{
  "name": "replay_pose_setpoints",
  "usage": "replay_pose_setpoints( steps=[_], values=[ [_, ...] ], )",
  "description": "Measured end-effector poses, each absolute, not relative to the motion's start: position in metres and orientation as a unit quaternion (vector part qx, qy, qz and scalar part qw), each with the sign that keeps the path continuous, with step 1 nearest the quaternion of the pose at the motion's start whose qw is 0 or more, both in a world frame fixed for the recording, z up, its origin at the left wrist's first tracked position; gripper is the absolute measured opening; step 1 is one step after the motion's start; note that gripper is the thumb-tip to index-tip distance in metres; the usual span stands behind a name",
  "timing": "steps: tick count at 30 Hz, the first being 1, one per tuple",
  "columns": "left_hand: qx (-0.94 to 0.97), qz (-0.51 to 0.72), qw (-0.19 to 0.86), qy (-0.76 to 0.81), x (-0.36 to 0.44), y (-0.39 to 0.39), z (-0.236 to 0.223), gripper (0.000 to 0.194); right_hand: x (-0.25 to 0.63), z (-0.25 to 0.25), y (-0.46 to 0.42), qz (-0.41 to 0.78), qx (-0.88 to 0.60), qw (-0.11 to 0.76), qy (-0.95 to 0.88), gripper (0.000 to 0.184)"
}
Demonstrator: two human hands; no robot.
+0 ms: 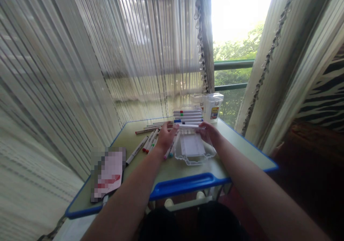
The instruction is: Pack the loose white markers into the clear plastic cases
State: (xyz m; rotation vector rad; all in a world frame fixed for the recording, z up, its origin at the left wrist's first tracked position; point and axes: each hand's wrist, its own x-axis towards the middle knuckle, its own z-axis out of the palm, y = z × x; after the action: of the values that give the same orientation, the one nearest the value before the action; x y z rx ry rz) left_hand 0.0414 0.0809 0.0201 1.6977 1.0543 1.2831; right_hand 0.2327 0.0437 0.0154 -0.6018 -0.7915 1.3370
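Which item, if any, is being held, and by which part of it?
Apparently a white marker, by its ends: left grip, right grip. Whether the clear case is also held cannot be told.

No legible txt; label (pixel 214 113) on clear box (pixel 214 102), pens (pixel 137 150)' print: too sm.

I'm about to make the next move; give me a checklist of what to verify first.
1. Left hand and right hand at the clear plastic case: ok.
2. Firm hold by both hands: cannot tell; contact points too small and blurred.
3. White markers with coloured ends aligned: ok, lying parallel beyond the hands.
4. Loose white-barrelled markers gathered: not ok, spread left of the case.
5. Clear lidded plastic container upright: ok.
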Motion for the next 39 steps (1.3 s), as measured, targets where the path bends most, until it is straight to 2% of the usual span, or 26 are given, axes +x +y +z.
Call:
replay_pose_setpoints(
  steps=[3,7,14,22,39],
  values=[
    [0.637,0.460,0.512,0.346,0.045,0.070,0.027,0.037,0.233,0.017,0.042,0.598,-0.271,0.668,-0.349,0.035],
    [0.601,0.455,0.567,0.332,0.046,0.066,0.030,0.026,0.231,0.016,0.042,0.602,-0.270,0.647,-0.384,0.033],
    [0.574,0.473,0.584,0.326,0.045,0.072,0.026,0.024,0.234,0.014,0.043,0.611,-0.251,0.636,-0.399,0.028],
    [0.569,0.490,0.580,0.315,0.043,0.073,0.025,0.023,0.235,0.012,0.044,0.615,-0.248,0.624,-0.413,0.033],
    [0.564,0.489,0.573,0.339,0.042,0.080,0.022,0.023,0.236,0.005,0.049,0.604,-0.270,0.624,-0.415,0.031]
  ],
)
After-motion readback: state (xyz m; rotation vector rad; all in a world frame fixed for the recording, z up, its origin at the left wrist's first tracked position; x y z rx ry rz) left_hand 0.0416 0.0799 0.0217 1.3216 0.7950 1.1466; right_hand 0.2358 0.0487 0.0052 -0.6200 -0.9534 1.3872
